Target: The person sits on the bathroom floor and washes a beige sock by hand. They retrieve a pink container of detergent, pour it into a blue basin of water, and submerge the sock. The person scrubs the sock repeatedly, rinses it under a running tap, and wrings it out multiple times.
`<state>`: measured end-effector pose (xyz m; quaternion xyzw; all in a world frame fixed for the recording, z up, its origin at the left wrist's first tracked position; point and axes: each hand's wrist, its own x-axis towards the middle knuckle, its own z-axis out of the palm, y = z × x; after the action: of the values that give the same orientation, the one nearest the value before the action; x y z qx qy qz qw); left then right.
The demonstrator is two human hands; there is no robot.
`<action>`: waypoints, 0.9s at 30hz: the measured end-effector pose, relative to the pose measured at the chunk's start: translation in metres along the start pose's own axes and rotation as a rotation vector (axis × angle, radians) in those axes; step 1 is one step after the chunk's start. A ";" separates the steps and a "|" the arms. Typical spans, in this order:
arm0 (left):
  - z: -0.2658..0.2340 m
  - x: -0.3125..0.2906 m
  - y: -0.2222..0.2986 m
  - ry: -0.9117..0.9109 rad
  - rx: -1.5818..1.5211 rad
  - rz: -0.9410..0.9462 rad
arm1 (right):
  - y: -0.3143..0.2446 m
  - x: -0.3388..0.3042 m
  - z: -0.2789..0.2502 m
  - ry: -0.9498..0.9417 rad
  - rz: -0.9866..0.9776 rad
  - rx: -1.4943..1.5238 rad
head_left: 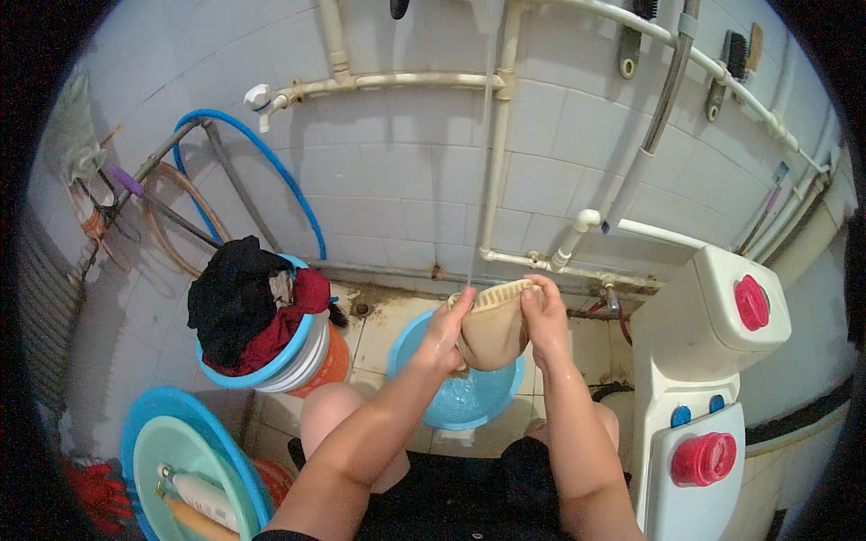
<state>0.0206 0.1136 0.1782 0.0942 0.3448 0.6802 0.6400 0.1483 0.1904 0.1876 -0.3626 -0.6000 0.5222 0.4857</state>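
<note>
A beige cloth piece with a ribbed, gathered edge (494, 335) is stretched between my two hands. My left hand (442, 332) grips its left side, thumb up by the band. My right hand (547, 317) pinches the band's right end. Both hands are above a light blue basin (403, 361) on the tiled floor, which holds rippling water. A thin stream of water (470, 257) falls from above beside my left thumb. The cloth hides part of the basin's far side.
Left stands a bucket topped by a blue basin (225, 377) of black and dark red clothes (236, 298). Nearer are stacked basins (144, 433) holding a white bottle (206, 500). A white toilet (663, 388) with a pink container (704, 459) stands right. Pipes (406, 81) cross the wall.
</note>
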 end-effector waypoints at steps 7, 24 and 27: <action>-0.039 0.025 -0.008 0.038 -0.013 0.069 | -0.038 -0.057 0.036 -0.409 -0.720 -0.522; -0.002 -0.009 -0.022 0.115 -0.224 0.044 | -0.018 -0.036 0.045 -0.188 -0.322 -0.820; 0.004 -0.009 -0.022 0.126 -0.149 0.019 | 0.025 -0.003 0.020 -0.052 0.008 -0.377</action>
<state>0.0424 0.1054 0.1710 0.0068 0.3318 0.7146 0.6158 0.1277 0.1872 0.1628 -0.4359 -0.6982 0.4117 0.3913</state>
